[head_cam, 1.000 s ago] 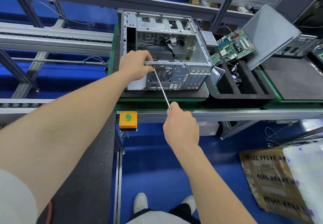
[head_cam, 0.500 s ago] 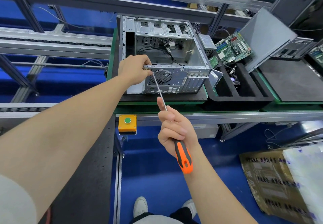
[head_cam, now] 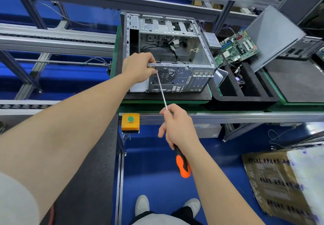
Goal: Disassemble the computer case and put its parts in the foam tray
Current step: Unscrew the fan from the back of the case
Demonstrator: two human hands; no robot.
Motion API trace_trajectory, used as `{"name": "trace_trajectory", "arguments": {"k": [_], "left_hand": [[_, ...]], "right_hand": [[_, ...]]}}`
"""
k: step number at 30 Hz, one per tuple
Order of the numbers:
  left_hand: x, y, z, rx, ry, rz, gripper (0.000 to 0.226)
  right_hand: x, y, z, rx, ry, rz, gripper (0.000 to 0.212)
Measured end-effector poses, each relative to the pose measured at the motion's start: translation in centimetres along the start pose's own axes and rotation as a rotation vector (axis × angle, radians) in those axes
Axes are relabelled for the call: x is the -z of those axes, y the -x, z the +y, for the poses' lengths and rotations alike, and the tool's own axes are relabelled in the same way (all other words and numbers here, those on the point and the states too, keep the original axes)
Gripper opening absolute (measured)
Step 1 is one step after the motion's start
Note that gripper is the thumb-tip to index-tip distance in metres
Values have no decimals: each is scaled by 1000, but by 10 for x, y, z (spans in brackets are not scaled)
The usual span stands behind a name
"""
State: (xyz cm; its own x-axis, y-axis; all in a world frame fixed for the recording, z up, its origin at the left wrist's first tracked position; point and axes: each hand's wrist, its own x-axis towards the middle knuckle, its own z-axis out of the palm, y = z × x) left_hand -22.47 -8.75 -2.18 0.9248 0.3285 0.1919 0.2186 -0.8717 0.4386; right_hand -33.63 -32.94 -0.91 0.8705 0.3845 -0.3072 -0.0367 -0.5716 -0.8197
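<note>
The open grey computer case (head_cam: 175,77) lies on its side on a black mat, rear panel toward me. My left hand (head_cam: 138,69) grips the near top edge of the case at its left corner. My right hand (head_cam: 177,128) holds a long screwdriver (head_cam: 162,91) with an orange and black handle; its tip meets the rear panel beside the fan grille, just by my left fingers. The black foam tray (head_cam: 242,100) stands right of the case and holds a green motherboard (head_cam: 238,45), a small power unit and cables.
A grey side panel (head_cam: 273,37) leans at the tray's far right. A yellow box with a green button (head_cam: 130,121) sits on the rail below the case. Aluminium conveyor frames run left and behind. A crumpled cardboard sheet (head_cam: 278,186) lies on the blue floor right.
My right hand has shifted its hold along the screwdriver, so the orange handle now sticks out below my wrist. The tip stays at the rear panel. My left hand has kept its grip.
</note>
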Motion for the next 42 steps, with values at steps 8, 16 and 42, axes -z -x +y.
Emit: {"name": "trace_trajectory", "arguments": {"k": [8, 16, 42], "left_hand": [[-1, -1, -1, -5, -9, -1, 21], [0, 0, 1, 1, -13, -8, 20], [-3, -1, -2, -17, -43, 28, 23]], "right_hand": [[-5, -3, 15, 90, 652, 319, 14], [15, -10, 15, -51, -199, -127, 24], [2, -9, 4, 45, 223, 161, 17]]}}
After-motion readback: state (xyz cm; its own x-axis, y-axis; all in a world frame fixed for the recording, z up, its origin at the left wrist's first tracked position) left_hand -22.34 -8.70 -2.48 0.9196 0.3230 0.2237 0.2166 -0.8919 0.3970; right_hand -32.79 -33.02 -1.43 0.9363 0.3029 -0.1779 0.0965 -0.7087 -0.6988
